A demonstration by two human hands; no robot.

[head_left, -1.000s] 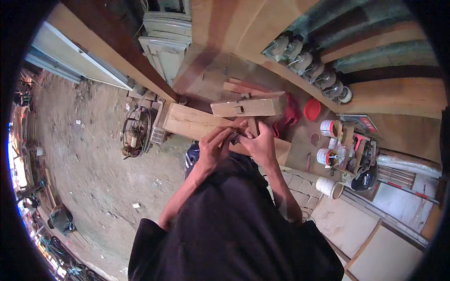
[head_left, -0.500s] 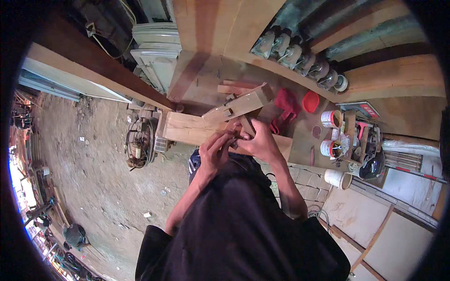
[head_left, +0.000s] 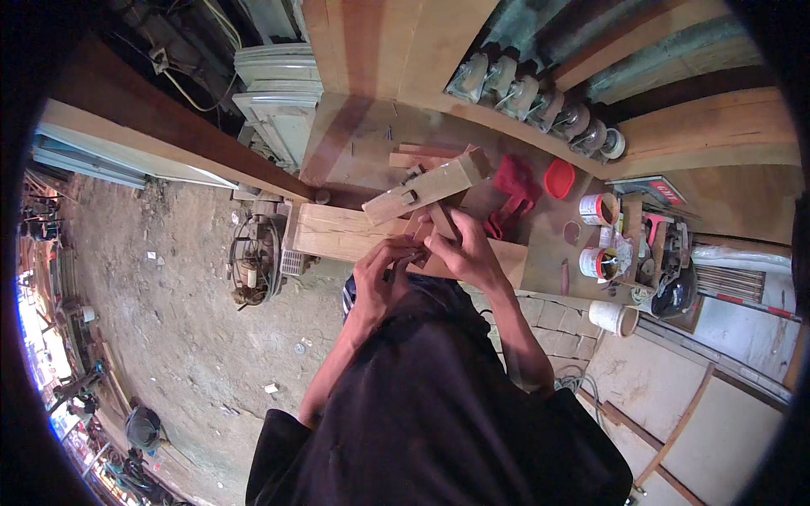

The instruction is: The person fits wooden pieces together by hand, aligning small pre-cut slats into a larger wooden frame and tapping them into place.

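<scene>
My right hand (head_left: 468, 257) is closed around a short, narrow wooden piece (head_left: 441, 220), which slants up from between the thumb and fingers. Close beside it, the fingers of my left hand (head_left: 384, 274) are bent and pinched together near the right fingertips. Whatever is between those left fingers is too small and hidden to name. Just beyond both hands, a thick pale wooden block (head_left: 434, 185) with dark fittings along it lies at a slant. Under the hands, a long light-coloured board (head_left: 337, 231) runs from left to right.
Red cloth (head_left: 516, 187) and a red lid (head_left: 558, 179) lie right of the block. Farther right stand two open tubs (head_left: 597, 210) beside a wooden tool box (head_left: 631, 221). A white bucket (head_left: 613, 319) sits below them. Several caster wheels (head_left: 540, 105) line the upper shelf.
Both hands keep nearly the same place, with small finger movements around the narrow wooden piece. The whole view has shifted slightly.
</scene>
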